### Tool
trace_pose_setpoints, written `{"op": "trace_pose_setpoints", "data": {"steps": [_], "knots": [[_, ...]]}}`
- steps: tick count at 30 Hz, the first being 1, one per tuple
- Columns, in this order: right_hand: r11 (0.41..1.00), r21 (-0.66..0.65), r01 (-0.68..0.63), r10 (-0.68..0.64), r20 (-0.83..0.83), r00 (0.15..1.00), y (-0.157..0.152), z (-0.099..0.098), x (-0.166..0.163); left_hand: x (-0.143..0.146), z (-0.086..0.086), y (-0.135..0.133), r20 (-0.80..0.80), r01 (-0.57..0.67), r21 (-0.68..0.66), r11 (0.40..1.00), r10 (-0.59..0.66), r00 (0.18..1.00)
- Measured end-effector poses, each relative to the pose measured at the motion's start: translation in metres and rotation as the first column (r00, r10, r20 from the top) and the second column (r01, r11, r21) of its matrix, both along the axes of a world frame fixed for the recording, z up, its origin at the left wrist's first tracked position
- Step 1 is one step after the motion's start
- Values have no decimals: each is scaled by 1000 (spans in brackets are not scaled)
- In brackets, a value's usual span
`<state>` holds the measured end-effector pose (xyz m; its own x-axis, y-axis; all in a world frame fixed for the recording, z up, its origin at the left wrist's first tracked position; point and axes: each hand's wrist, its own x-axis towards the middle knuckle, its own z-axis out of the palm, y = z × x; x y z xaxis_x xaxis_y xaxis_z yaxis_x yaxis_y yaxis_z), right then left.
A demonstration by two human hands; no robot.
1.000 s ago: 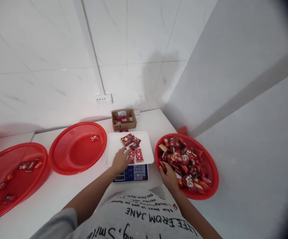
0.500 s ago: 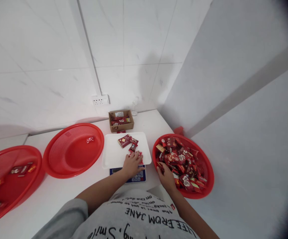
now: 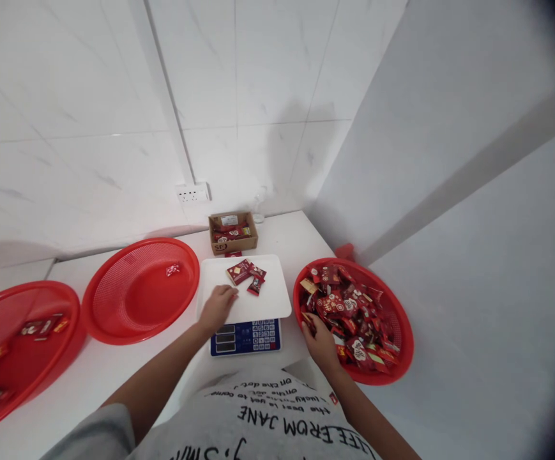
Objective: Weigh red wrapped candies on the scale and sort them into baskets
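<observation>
My left hand [image 3: 217, 306] lies curled over the near left part of the white scale tray [image 3: 272, 303], fingers closed, apparently round small red packets. Three red snack packets [image 3: 246, 275] remain at the tray's far side. The blue scale keypad [image 3: 246, 337] shows below the tray. My right hand [image 3: 320, 342] rests inside the near left rim of the right red basket [image 3: 404, 345], which is heaped with red packets [image 3: 349, 306]. Its fingers pinch one packet at the edge.
A middle red basket [image 3: 138, 306] holds one packet [image 3: 172, 269]. A left red basket [image 3: 23, 364] holds several packets. A small cardboard box [image 3: 233, 232] with packets stands behind the scale. A wall socket [image 3: 193, 192] sits above; walls close in at the back and right.
My left hand covered the two dotted packets at the tray's near edge, then drew left; those packets no longer lie on the tray. My right hand stayed in the right basket.
</observation>
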<state>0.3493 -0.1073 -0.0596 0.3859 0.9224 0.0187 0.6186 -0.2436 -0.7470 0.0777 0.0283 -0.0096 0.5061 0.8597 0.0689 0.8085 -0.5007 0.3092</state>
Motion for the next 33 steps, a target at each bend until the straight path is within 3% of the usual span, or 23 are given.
{"op": "trace_pose_setpoints", "data": {"steps": [5, 7, 9, 11, 14, 16, 19, 25, 33], "knots": [[1000, -18, 7, -7, 14, 1000, 0, 1, 0, -70, 17, 35, -20, -344, 82, 935, 347, 938], [1000, -16, 8, -8, 13, 1000, 0, 0, 0, -83, 17, 42, -84, -446, 132, 885, 458, 885], [1000, -14, 7, -7, 9, 1000, 0, -1, 0, -80, 13, 44, -153, -457, 178, 872, 483, 862], [1000, -12, 7, -7, 4, 1000, 0, -2, 0, -63, 6, 43, -183, -364, 172, 915, 393, 901], [1000, -9, 7, -7, -3, 1000, 0, -4, 0, -18, -2, 41, -144, -125, 74, 989, 134, 980], [1000, -3, 7, -7, -8, 1000, 0, -5, 1, 13, -5, 41, -103, 26, 3, 1000, -25, 994], [1000, 3, 13, -13, -13, 1000, 1, -5, 0, 48, -10, 47, -97, 149, -73, 986, -155, 983], [1000, 0, 26, -26, -8, 1000, 1, -1, -1, 63, -14, 59, -180, 174, -170, 970, -204, 962], [1000, 19, 24, -24, -13, 1000, 2, -2, 0, 53, -1, 41, -186, 119, -167, 979, -149, 971]]}}
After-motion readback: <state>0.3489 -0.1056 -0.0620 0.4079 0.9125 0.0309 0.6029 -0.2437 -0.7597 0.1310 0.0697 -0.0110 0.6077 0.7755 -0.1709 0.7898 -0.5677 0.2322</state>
